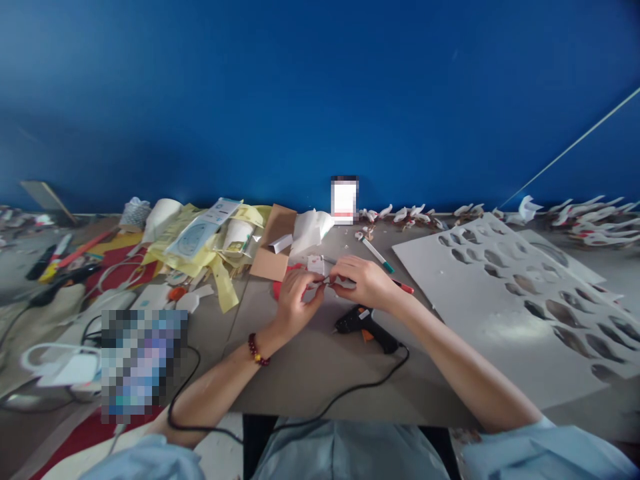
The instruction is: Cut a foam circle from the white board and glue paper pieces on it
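Left hand [299, 293] and right hand [360, 277] at frame centre, fingers curled, thumb and fingertips pinched on one small piece [327, 280] between them; mostly covered, shape unreadable. Black glue gun [357, 320] just below right hand, cord running lower left. Grey desk [290, 383]. White cut-out sheet [480, 307] at right. White bird-like pieces [600, 220] behind it, some cropped by right edge. Pixelation masks an object lower left. Blue wall [320, 100] fills top.
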A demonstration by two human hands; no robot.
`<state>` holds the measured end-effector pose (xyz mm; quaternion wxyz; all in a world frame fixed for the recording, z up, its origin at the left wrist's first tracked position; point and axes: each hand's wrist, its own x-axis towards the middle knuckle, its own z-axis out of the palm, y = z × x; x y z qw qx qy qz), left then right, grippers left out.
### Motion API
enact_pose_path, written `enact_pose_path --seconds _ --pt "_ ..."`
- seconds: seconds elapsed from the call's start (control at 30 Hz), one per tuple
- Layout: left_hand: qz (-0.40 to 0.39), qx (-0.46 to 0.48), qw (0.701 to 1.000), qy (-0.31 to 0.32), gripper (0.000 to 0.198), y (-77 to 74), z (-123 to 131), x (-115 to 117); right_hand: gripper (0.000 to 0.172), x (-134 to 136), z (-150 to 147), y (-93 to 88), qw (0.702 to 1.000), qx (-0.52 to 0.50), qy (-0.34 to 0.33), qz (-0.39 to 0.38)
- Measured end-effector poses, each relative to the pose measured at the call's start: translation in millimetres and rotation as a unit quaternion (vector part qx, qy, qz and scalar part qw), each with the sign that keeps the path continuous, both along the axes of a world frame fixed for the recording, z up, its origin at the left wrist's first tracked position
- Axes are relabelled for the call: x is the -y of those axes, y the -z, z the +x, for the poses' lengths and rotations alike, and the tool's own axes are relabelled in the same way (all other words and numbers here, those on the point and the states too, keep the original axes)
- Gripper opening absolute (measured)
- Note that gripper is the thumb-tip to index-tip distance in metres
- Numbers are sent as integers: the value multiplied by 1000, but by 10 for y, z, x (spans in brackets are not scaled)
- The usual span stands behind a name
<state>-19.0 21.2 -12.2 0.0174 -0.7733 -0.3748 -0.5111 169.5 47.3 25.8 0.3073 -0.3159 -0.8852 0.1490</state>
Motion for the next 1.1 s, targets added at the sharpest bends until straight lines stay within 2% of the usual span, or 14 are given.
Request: enact_pose_path --seconds 0.37,0.53,0.63,0.7,0.87,1.03,1.1 --pt "-19 4 1000 -12 10 26 8 8 10 -11 -20 65 999 -30 7 -10" --pt "-19 18 1000 1 13 19 13 12 10 -10 -34 77 999 -38 9 -18" --pt "-50 47 998 8 13 23 17 17 9 0 -44 75 998 -48 15 -36" --pt "-97 87 991 15 13 34 20 9 6 5 -46 72 997 -54 24 -51" --pt "-235 244 939 64 22 102 9 -94 19 -14 -37 86 993 -76 63 -62" --pt "-351 339 870 74 32 184 -26 -212 9 -53 -28 107 986 -110 94 -83" --pt "-387 357 847 75 33 202 -33 -226 12 -71 -20 120 978 -127 115 -117"
